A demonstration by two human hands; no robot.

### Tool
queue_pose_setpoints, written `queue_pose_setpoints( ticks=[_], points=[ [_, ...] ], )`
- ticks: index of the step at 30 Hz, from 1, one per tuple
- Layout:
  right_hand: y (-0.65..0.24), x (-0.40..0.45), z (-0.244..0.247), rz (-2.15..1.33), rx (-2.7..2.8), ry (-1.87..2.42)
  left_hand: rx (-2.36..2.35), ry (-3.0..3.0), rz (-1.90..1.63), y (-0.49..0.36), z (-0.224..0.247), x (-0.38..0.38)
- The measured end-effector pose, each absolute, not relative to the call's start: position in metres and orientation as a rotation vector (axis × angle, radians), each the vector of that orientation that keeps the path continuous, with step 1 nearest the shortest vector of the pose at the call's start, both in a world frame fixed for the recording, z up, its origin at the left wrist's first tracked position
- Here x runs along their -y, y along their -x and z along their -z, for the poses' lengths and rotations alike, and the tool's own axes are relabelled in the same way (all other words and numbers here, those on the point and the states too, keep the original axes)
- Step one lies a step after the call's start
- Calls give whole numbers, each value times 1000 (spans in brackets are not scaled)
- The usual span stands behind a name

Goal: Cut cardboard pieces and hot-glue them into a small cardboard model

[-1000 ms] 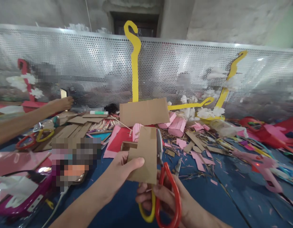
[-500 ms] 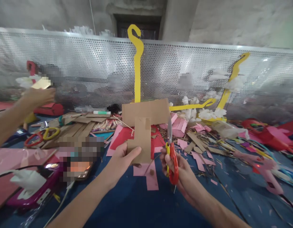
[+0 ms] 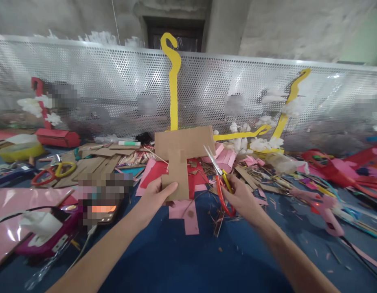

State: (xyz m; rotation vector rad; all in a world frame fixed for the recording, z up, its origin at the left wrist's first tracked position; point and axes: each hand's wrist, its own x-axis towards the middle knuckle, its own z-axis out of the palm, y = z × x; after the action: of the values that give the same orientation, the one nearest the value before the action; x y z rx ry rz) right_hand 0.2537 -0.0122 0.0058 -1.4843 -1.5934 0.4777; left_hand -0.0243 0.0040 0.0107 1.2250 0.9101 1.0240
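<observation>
My left hand pinches the lower left edge of a T-shaped piece of cardboard, its thumb lying on the front face. The cardboard is held upright, its wide bar at the top. In my right hand is a pair of scissors with red and yellow handles. Their blades point up and left, close to the right side of the cardboard and apart from its stem. Behind the cardboard, red paper and pink paper lie on the blue table.
Behind stand a yellow hook-topped shape and a yellow one with white tufts, before a perforated metal panel. A pink glue gun lies right. Left are a purple power strip, another pair of scissors and cardboard strips.
My right hand has turned the scissors from upright to leaning left. The cardboard has shifted slightly up and left in view. Another person's arm at the left has gone out of view.
</observation>
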Motion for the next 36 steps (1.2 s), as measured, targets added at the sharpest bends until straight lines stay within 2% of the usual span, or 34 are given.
queue_pose_setpoints(
  ticks=[6,12,17,20,22,24,30,36],
  points=[
    [-292,4,-15,-260,1828,1692,-990,-1372,-1133,24,-12,-6],
    [-321,-2,5,-114,1868,1822,-1079,-1504,-1274,28,-10,-12],
    [-317,2,8,-37,1807,1810,-1049,-1668,-1147,22,-5,-1],
    [-292,15,-2,-160,1845,1609,-962,-1816,-968,11,-2,12],
    [-273,25,-9,-569,1802,1228,-946,-1913,-852,4,-1,19],
    [-260,31,-12,-761,1762,1082,-990,-1996,-799,0,0,21],
    [-261,34,-9,-631,1867,1249,-1291,-2267,-1241,19,4,-6],
    [-268,41,-20,-695,2144,1317,-1617,-2262,-1112,57,19,-45]
  ],
)
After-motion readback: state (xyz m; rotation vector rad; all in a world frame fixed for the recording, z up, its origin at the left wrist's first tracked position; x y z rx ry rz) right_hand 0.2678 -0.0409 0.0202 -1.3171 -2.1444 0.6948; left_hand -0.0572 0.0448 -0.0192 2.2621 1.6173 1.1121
